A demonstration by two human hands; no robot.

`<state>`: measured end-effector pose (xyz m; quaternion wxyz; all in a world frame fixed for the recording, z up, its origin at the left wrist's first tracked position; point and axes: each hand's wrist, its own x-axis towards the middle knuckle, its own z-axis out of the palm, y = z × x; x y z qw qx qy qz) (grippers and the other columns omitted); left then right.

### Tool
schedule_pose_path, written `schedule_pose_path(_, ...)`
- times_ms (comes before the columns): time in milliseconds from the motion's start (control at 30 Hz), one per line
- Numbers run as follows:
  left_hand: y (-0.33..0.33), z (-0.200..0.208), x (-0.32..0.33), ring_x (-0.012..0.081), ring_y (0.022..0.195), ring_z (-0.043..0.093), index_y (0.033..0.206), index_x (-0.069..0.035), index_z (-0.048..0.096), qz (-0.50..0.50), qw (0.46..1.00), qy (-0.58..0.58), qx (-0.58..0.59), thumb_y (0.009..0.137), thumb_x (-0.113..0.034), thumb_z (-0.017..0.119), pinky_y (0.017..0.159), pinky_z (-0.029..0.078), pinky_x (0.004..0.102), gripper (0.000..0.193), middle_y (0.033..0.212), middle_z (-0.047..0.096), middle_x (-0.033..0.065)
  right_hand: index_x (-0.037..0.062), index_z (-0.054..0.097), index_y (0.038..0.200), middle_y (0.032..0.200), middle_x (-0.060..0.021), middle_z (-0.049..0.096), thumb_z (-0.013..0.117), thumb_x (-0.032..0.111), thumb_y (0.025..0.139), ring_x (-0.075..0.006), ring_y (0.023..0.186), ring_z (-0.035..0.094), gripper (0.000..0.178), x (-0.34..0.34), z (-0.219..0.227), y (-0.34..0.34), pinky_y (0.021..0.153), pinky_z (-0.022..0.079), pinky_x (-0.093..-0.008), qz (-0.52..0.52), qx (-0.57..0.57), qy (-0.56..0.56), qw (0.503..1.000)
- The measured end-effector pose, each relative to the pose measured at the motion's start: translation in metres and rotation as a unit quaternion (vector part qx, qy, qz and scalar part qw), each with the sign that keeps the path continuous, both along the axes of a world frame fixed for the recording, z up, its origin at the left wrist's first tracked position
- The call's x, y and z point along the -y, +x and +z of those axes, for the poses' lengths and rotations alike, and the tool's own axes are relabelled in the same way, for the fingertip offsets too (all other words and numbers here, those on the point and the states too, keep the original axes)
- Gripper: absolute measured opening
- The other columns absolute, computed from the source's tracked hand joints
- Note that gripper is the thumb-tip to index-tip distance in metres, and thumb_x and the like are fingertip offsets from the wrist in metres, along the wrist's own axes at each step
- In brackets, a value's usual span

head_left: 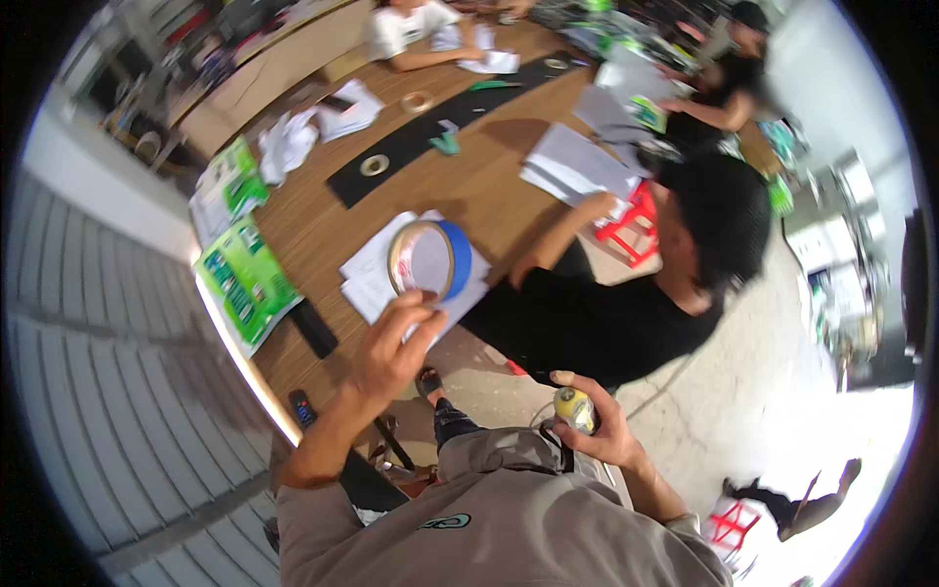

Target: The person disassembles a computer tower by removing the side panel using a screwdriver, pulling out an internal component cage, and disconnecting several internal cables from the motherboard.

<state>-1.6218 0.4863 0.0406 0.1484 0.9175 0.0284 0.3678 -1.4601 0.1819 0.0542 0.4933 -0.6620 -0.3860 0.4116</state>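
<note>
My left hand (393,349) has its fingertips on the near rim of a wide roll of blue tape (458,260) with a pale cardboard core. The roll is tilted over a stack of white papers (364,277) near the table's corner; whether it rests on them I cannot tell. Close to my waist, my right hand (611,430) is wrapped round a short rounded object (575,409), yellow at the end and pale grey along the side. Its kind is not clear from here.
Green-and-white packages (246,279) lie along the left edge of the wooden table (469,196). A black strip (416,145) carries a tape roll (374,165) and green clippers (446,143). A person in black (626,318) sits close on the right; others work farther off.
</note>
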Motion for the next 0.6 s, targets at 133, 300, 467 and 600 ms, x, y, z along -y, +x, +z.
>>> schedule_pose_path(133, 0.074, 0.043, 0.173, 0.0317, 0.098, 0.069, 0.100, 0.000, 0.072, -0.118, 0.989, -0.060, 0.066, 0.075, 0.011, 0.079, 0.082, 0.059, 0.0396, 0.029, 0.094, 0.064, 0.0099, 0.0027, 0.052, 0.145, 0.141, -0.0122, 0.059, 0.077, 0.002, 0.084, -0.0182, 0.125, 0.057, 0.067, 0.124, 0.027, 0.052, 0.104, 0.046, -0.0327, -0.038, -0.041, 0.099, 0.994)
schedule_pose_path(300, 0.175, 0.058, 0.376, 0.0313, 0.094, 0.070, 0.096, -0.002, 0.071, -0.268, 0.953, -0.141, 0.017, 0.071, 0.012, 0.082, 0.075, 0.058, 0.0386, 0.030, 0.090, 0.066, 0.0098, 0.0010, 0.055, 0.142, 0.099, -0.0074, 0.068, 0.078, 0.007, 0.081, -0.0129, 0.080, 0.066, 0.065, 0.327, 0.019, 0.144, 0.070, 0.053, -0.0256, -0.142, -0.165, 0.217, 0.951)
schedule_pose_path(467, 0.335, 0.058, 0.530, 0.0302, 0.097, 0.070, 0.097, -0.002, 0.071, -0.407, 0.897, -0.152, -0.080, 0.075, 0.011, 0.079, 0.078, 0.058, 0.0381, 0.027, 0.090, 0.065, 0.0098, 0.0042, 0.054, 0.142, 0.080, -0.0005, 0.059, 0.072, 0.005, 0.084, -0.0056, 0.057, 0.051, 0.061, 0.482, 0.017, 0.219, 0.048, 0.042, -0.0216, -0.425, -0.169, 0.234, 0.858)
schedule_pose_path(600, 0.452, 0.033, 0.626, 0.0295, 0.099, 0.069, 0.101, -0.002, 0.071, -0.483, 0.842, -0.189, -0.150, 0.079, 0.007, 0.078, 0.083, 0.057, 0.0382, 0.025, 0.092, 0.065, 0.0096, 0.0112, 0.054, 0.143, 0.079, 0.0003, 0.059, 0.071, 0.005, 0.086, -0.0052, 0.058, 0.052, 0.060, 0.581, 0.003, 0.265, 0.048, 0.043, -0.0216, -0.545, -0.096, 0.092, 0.828)
